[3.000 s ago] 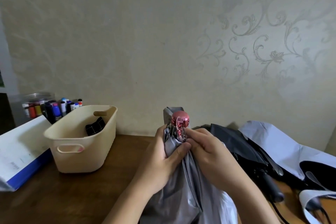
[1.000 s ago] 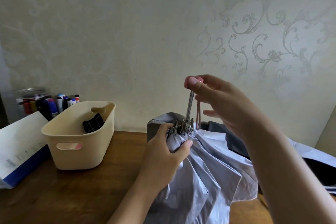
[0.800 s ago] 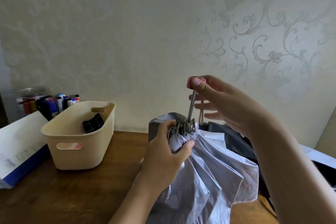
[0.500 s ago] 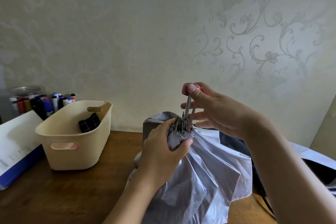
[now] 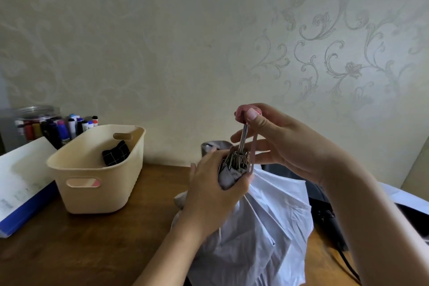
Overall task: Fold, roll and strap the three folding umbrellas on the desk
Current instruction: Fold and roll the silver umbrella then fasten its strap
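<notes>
Your left hand (image 5: 216,190) is curled round the bunched rib ends of the pale grey umbrella (image 5: 267,220), which stands near the middle of the table (image 5: 81,251) with its canopy hanging loose. The steel shaft (image 5: 243,138) rises almost upright from that fist. Your right hand (image 5: 285,144), reaching in from the right, pinches the pink knob (image 5: 241,114) at its top, so the push, I judge, runs straight down the shaft.

Open desk (image 5: 92,239) lies between the cream basket (image 5: 97,195) and the grey umbrella (image 5: 267,227); a dark umbrella (image 5: 334,227) crowds the right.
</notes>
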